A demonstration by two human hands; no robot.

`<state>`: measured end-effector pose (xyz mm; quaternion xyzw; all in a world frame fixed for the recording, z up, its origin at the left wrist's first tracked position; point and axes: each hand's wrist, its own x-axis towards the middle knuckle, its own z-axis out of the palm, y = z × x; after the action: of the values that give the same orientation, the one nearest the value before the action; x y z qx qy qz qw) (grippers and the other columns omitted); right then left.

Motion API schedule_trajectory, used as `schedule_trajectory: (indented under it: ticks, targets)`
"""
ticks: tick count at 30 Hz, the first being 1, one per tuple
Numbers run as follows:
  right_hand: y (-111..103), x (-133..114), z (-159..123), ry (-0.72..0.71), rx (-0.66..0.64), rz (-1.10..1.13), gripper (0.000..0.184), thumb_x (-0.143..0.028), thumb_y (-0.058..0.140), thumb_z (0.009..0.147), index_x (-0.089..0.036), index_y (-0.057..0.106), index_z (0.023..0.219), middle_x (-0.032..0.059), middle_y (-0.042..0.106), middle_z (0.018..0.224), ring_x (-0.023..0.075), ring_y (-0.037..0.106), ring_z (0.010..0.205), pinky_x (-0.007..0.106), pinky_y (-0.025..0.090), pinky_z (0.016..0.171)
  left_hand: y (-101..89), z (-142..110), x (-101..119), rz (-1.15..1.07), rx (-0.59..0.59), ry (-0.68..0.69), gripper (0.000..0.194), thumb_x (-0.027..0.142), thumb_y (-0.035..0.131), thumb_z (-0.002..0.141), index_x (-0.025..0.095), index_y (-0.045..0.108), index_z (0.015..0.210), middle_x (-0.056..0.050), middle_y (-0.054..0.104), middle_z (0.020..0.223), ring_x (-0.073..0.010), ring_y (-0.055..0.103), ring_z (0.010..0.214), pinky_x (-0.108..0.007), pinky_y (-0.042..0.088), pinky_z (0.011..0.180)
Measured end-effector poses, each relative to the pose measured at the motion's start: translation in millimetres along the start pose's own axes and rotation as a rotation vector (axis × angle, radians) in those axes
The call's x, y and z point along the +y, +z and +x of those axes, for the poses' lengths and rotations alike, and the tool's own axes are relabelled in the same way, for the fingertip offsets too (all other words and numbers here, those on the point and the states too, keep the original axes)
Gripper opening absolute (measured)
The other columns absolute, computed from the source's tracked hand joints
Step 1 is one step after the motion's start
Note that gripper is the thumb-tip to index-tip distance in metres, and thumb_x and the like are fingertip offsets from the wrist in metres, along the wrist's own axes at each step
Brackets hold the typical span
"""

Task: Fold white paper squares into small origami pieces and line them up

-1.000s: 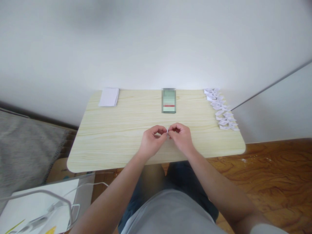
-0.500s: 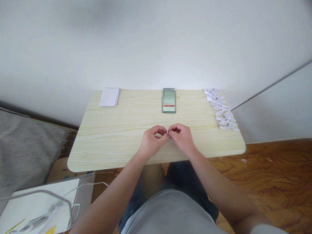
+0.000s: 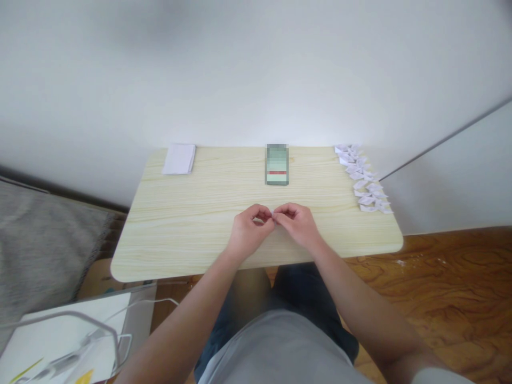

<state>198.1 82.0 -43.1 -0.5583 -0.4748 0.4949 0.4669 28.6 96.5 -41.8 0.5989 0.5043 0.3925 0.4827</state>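
My left hand (image 3: 250,230) and my right hand (image 3: 295,224) meet over the middle of a light wooden table (image 3: 180,224), fingers curled and pinched together. Between the fingertips sits a tiny piece of white folded paper (image 3: 272,215), almost wholly hidden by the fingers. Both hands hover just above or rest on the tabletop near its front edge.
A stack of white paper sheets (image 3: 178,159) lies at the back left corner. A phone (image 3: 277,164) lies at the back centre. Several small folded white paper shapes (image 3: 363,181) line the right edge. A white wall stands behind; wooden floor shows at right.
Both hands have shifted very slightly left while the fingertips keep working the small paper. Nothing else on the table has moved.
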Motion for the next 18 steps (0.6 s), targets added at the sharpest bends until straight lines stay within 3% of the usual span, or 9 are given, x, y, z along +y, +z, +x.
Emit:
schedule_trajectory:
  ticks: [8, 12, 18]
  targets:
    - [6.3, 2.6, -0.7, -0.028, 0.019, 0.033, 0.013, -0.034, 0.076, 0.08, -0.024, 0.069, 0.085, 0.0039, 0.076, 0.083, 0.021, 0.072, 0.078, 0.034, 0.058, 0.075, 0.6, 2.1, -4.2, 0.042, 0.034, 0.03, 0.013, 0.03, 0.074, 0.078, 0.02, 0.069, 0.086, -0.003, 0.072, 0.083, -0.0183, 0.068, 0.079, -0.027, 0.054, 0.066]
    - [12.2, 6.9, -0.3, -0.03, 0.056, 0.029, 0.013, -0.029, 0.075, 0.079, -0.023, 0.072, 0.09, 0.0051, 0.078, 0.09, 0.0215, 0.074, 0.084, 0.035, 0.059, 0.08, 2.4, 1.2, -5.3, 0.09, 0.077, 0.052, 0.023, 0.024, 0.072, 0.079, 0.023, 0.069, 0.102, -0.002, 0.073, 0.082, -0.0176, 0.069, 0.076, -0.028, 0.054, 0.068]
    - [18.3, 9.4, 10.8, 0.014, 0.107, 0.093, 0.022, -0.021, 0.071, 0.074, -0.022, 0.076, 0.095, 0.0059, 0.08, 0.094, 0.0219, 0.075, 0.086, 0.036, 0.061, 0.082, 4.4, 3.4, -0.2, 0.182, 0.087, 0.144, 0.018, 0.019, 0.07, 0.081, 0.024, 0.073, 0.098, -0.003, 0.073, 0.089, -0.0187, 0.067, 0.082, -0.029, 0.054, 0.07]
